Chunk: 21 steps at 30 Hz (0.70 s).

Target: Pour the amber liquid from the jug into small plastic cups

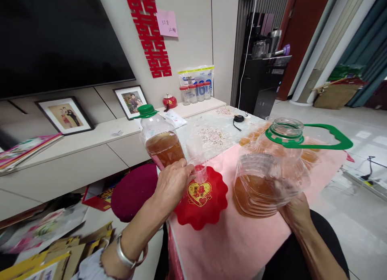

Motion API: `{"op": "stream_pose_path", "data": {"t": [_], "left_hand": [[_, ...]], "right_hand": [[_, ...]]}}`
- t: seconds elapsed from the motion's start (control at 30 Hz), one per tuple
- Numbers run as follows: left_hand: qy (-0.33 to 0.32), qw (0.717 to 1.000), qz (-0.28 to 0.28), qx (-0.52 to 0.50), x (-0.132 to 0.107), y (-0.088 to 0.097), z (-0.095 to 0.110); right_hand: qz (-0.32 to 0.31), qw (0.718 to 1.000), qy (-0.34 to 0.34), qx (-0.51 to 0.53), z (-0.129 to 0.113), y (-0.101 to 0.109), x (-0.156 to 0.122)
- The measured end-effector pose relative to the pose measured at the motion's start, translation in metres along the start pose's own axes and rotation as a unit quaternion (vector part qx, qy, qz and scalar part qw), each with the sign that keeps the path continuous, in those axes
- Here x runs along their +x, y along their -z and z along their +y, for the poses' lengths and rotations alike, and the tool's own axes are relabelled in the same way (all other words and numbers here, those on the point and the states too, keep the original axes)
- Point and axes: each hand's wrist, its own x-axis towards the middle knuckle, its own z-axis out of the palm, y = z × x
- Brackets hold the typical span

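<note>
My left hand (172, 183) is closed round a small clear plastic cup (200, 173) standing on a red scalloped dish (202, 202) with a heart emblem. My right hand (295, 210) grips the underside of a large open plastic jug (267, 179) with a green handle (329, 136), lifted and tilted, amber liquid in its lower part. A second jug (160, 141) with a green cap, half full of amber liquid, stands just behind my left hand.
Pink cloth (242, 239) covers the table's near end, with a lace-patterned mat (217, 132) further back. Framed photos (65, 115), a red teapot (169, 101) and small jars (195, 92) sit on the low white cabinet. A maroon round stool (134, 191) and cardboard clutter lie at floor left.
</note>
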Motion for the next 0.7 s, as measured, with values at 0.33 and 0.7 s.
{"op": "stream_pose_path", "data": {"t": [0.33,0.7], "left_hand": [[0.001,1.000,-0.026,-0.006,-0.004,-0.033,-0.006],[0.019,0.999,-0.046,-0.017,-0.018,-0.016,-0.004]], "right_hand": [[0.000,1.000,-0.001,-0.026,-0.004,-0.004,-0.001],[0.002,1.000,0.001,-0.026,-0.005,-0.005,-0.002]]}}
